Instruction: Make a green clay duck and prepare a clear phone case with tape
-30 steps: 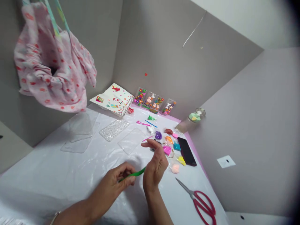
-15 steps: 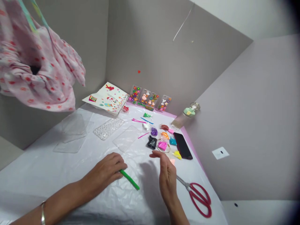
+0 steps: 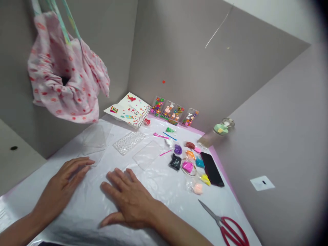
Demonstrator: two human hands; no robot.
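Note:
My right hand (image 3: 130, 200) lies palm down on the white plastic table cover (image 3: 107, 235), its fingers spread, at the front middle. Whether anything is under the palm is hidden. To its left, my left hand (image 3: 65, 182) rests on the cover, fingers extended and holding nothing visible; its fingertips reach the lower edge of the clear phone cases (image 3: 94, 138). Beyond my right hand lie another clear case (image 3: 147, 155) and a white patterned case (image 3: 128, 142). No green stick shows now.
Packets of coloured clay (image 3: 175, 162) lie right of centre, beside a black phone (image 3: 212, 169). Red-handled scissors (image 3: 217, 218) are at the front right. A notebook (image 3: 130, 109) and decorated cases (image 3: 169, 111) stand at the back. Pink cloth (image 3: 69, 75) hangs upper left.
My right hand has moved left and now lies flat on the cover. My left hand has shifted left, away from the green stick, which no longer shows. The view has also shifted.

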